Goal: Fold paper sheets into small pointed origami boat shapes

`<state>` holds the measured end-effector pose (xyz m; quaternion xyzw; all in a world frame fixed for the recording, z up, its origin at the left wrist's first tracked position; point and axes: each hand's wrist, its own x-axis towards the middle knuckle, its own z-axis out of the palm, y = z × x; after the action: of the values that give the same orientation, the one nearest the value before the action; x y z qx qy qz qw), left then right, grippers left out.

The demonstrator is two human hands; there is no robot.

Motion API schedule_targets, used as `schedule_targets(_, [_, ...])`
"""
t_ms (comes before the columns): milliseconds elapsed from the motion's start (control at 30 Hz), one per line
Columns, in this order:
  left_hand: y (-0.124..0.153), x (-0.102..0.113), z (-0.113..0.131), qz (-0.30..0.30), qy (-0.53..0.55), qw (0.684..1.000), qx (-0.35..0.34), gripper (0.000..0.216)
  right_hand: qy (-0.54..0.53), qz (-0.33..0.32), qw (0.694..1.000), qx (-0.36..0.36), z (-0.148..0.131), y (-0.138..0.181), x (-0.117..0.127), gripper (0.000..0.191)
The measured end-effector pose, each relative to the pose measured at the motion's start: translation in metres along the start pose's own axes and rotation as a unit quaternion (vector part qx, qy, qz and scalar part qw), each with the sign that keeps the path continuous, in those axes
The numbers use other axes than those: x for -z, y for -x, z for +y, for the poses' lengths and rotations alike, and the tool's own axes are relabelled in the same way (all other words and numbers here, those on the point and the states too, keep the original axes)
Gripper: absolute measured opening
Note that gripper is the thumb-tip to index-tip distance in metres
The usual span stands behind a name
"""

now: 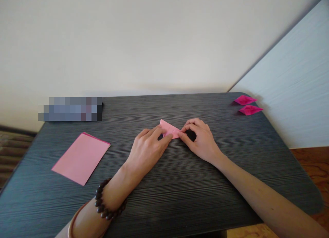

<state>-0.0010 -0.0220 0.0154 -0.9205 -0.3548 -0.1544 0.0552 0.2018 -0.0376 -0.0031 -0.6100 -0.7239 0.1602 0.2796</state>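
Note:
A small folded piece of light pink paper (171,131) lies on the dark table between my hands, with a slanting upper edge and crease lines. My left hand (149,143) is on its left part, thumb and index finger closed on the paper near its lower and left edges. The thumb and fingertips of my right hand (199,138) pinch its right corner. The fingertips cover parts of the paper's outline. Dark beads and a copper-coloured bangle circle my left wrist.
A stack of pink paper sheets (81,159) rests on the left of the table (164,197). Two magenta folded paper pieces (245,100) sit at the far right corner. A blurred-out box (72,109) stands at the back left. A pale wall (154,42) rises behind.

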Motion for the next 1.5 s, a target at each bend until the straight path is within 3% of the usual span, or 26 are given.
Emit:
schedule_targets(200, [0.003,-0.004,0.002,0.018,-0.004,0.999,0.04,0.017,-0.076,-0.034,0.996,0.034,0.007,-0.001,0.005,0.011])
schedule_targets(533, [0.001,-0.002,0.003,-0.02,0.001,0.999,0.03,0.019,-0.026,-0.058,0.992,0.108,0.013,0.001,0.007,0.015])
schedule_targets(800, [-0.001,0.0,0.005,-0.014,0.014,1.0,0.021,0.018,0.0,-0.047,0.996,0.069,0.007,0.0,0.005,0.014])
schedule_targets(1033, [0.0,0.0,0.005,-0.018,0.006,1.0,0.013,0.023,0.015,0.006,1.0,0.013,0.002,0.001,-0.002,0.01])
schedule_targets(1500, [0.0,0.0,0.005,-0.018,-0.03,0.999,0.0,0.022,0.023,0.016,1.0,-0.001,0.002,0.001,-0.004,0.012])
